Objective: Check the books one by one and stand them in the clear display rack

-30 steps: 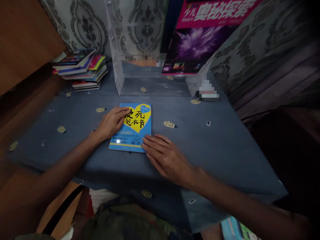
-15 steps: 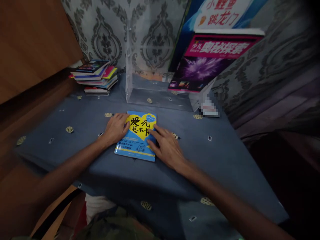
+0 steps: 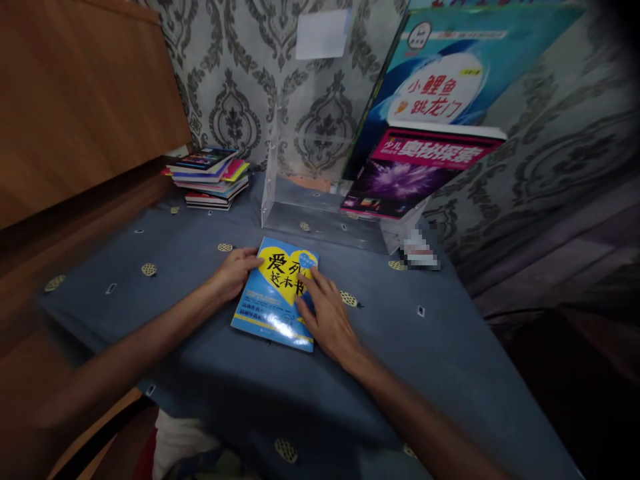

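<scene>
Left hand (image 3: 233,275) pinches the left edge of a blue book (image 3: 275,297), thumb laid over the cover and fingers gathered at the side, while the right hand (image 3: 330,320), its fingers loosely spread, touches the right side of the cover with thumb and index finger. The book, marked with a yellow heart and black lettering, sits on a blue-grey tablecloth (image 3: 390,360) printed with pineapples, toward the near side; whether its left edge is raised off the fabric cannot be told. Light glares off the lower part of the cover. Just beyond stands a clear rack (image 3: 325,230), where a magenta-and-purple book (image 3: 415,170) leans at the right in front of a larger teal book (image 3: 445,73). An uneven stack of books (image 3: 207,183) rests at the far left of the cloth, and a small pixelated object (image 3: 419,250) sits beside the rack's right end. Behind, a pale sheet (image 3: 323,35) shows against grey patterned wallpaper (image 3: 235,110); a wooden panel (image 3: 85,87) fills the upper left.
</scene>
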`<state>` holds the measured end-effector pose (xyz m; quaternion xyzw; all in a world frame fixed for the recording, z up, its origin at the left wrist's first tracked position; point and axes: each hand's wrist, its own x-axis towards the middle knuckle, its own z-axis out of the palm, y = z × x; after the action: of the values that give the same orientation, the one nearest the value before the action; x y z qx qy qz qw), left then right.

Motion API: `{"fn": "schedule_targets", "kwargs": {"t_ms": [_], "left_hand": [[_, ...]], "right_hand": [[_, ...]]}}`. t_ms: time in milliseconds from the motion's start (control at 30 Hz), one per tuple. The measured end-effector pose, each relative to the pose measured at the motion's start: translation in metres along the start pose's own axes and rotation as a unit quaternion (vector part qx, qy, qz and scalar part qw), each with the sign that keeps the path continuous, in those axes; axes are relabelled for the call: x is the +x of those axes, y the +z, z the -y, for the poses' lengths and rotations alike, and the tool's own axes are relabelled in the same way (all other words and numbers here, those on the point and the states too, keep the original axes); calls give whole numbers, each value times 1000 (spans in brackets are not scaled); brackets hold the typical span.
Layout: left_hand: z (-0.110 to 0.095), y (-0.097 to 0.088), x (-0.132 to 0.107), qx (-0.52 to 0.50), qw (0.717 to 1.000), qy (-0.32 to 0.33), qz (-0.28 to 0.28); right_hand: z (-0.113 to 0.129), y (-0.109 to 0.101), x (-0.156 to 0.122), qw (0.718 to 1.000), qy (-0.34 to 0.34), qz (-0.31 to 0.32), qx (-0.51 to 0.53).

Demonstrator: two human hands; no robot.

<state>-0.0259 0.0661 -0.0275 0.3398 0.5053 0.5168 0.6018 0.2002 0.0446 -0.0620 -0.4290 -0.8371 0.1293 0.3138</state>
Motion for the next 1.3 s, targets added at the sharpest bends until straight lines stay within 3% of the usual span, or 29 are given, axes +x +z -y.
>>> {"fn": "schedule_targets", "kwargs": {"t_ms": [67,133,200,267,333,367,467,567,633,733,833,933,1133,1233,1300], "left_hand": [[-2,3,-4,-40,997,-59,37],[-7,4,-5,-60,994,-71,61],[-16,7,-5,-69,993,-53,78],[-29,12,-2,-64,994,-21,91],[-45,22,0,-49,993,28,105],[-55,27,0,-39,991,60,115],[-86,38,-4,8,970,193,148],[-103,30,-16,139,920,326,166],[-98,15,-26,270,872,361,191],[-64,-11,-41,404,788,393,246],[-22,-29,-57,496,720,420,245],[-1,-37,-68,561,673,422,233],[-17,-44,-70,651,633,325,264],[-25,-46,-60,650,634,305,287],[-25,-45,-48,647,647,301,270]], "right_hand": [[-6,0,1,998,22,-18,51],[-13,-2,5,988,64,-36,132],[-20,-8,14,960,120,-16,254],[-22,-20,28,910,174,46,374],[-20,-37,45,871,199,88,440],[-17,-46,54,868,193,87,449],[-8,-76,72,904,99,5,415],[-10,-92,72,956,-10,-93,277],[-20,-91,60,978,-69,-102,168],[-38,-75,34,982,-171,-36,69],[-48,-59,11,973,-232,9,14],[-46,-54,-1,968,-248,26,-25],[-27,-73,2,966,-224,113,-65],[-19,-81,8,966,-200,151,-64],[-17,-79,13,967,-192,154,-60]]}}
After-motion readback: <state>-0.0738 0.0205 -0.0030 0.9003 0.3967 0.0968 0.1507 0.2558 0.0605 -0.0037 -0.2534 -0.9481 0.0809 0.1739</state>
